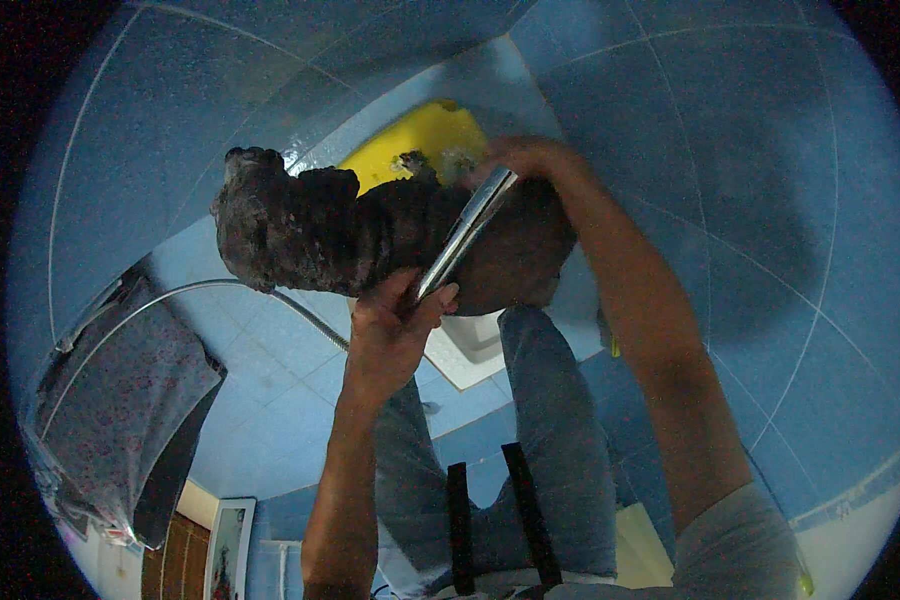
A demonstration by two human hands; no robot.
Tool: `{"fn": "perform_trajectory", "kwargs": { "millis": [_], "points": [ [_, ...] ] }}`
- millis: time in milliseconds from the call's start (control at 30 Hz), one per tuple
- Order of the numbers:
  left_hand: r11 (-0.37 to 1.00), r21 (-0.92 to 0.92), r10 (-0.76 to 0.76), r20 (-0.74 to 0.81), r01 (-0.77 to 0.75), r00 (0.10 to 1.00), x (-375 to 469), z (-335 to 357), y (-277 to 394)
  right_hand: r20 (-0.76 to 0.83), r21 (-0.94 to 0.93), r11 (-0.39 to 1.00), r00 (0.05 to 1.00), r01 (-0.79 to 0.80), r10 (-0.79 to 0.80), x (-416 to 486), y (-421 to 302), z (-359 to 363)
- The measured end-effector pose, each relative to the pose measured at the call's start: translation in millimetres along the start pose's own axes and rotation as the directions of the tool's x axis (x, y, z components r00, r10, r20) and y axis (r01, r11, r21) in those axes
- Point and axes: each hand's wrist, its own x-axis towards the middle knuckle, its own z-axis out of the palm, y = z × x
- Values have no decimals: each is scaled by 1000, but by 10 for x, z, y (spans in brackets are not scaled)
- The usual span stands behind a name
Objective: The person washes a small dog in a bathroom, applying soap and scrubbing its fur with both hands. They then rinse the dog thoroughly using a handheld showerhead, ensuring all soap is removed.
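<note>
A chrome hand shower (pixel 469 229) slants across the front of a large dark, lumpy object (pixel 307 232) whose kind I cannot tell. My left hand (pixel 394 322) is closed around the shower's lower end, below the dark object. At the dark object's upper right edge is my right hand (pixel 521 157), blurred, with its fingers partly hidden behind the shower head. Beyond them lies a yellow plastic container (pixel 420 142), wet and partly covered by the dark object.
A metal shower hose (pixel 307 319) curves away to the left. Patterned cloth (pixel 120 360) hangs at the left wall. A white squat toilet or basin (pixel 465 349) is set in the tiled floor (pixel 270 375) near my legs. Blue tiled walls (pixel 757 187) rise around.
</note>
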Motion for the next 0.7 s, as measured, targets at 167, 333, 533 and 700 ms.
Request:
{"fn": "perform_trajectory", "kwargs": {
  "millis": [167,333,533,700],
  "points": [
    [971,238,16,-39,-7,999,-44,-68,-88,-225,-83,995,972,51,-68,54,-400,131],
    [924,376,137,-180,-60,974,-157,-76,-164,-283,-290,957,955,2,-88,-37,-1116,127],
    [951,287,-4,-369,118,929,-443,-117,-88,113,-289,885,931,366,-348,91,-1531,287],
    [974,176,-68,-365,140,928,-722,-238,0,-67,-381,754,797,536,-601,610,-1658,590]
  ]
}}
